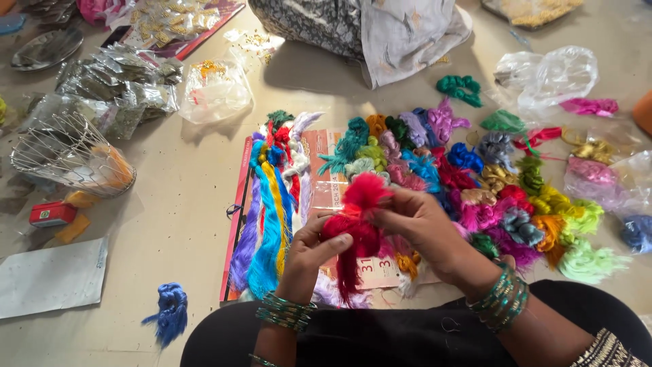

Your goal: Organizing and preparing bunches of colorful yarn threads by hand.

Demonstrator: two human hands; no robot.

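A red and pink bundle of silk thread point(358, 216) is held up between both my hands over the floor. My left hand point(309, 255) grips its lower red part from the left. My right hand point(420, 228) pinches its upper part from the right, just below the fluffy pink top. Both wrists wear green bangles. Under the hands lies a flat calendar sheet point(319, 170) with long purple, blue, yellow and red thread skeins point(268, 217) laid side by side on it.
Several small coloured thread bundles point(489, 197) are heaped to the right. A blue bundle point(170, 314) lies alone at front left. At left are a wire basket point(64, 160), a red box point(51, 213), a paper sheet point(51, 277) and plastic packets point(122, 85). A seated person's patterned clothing point(360, 30) is at the top.
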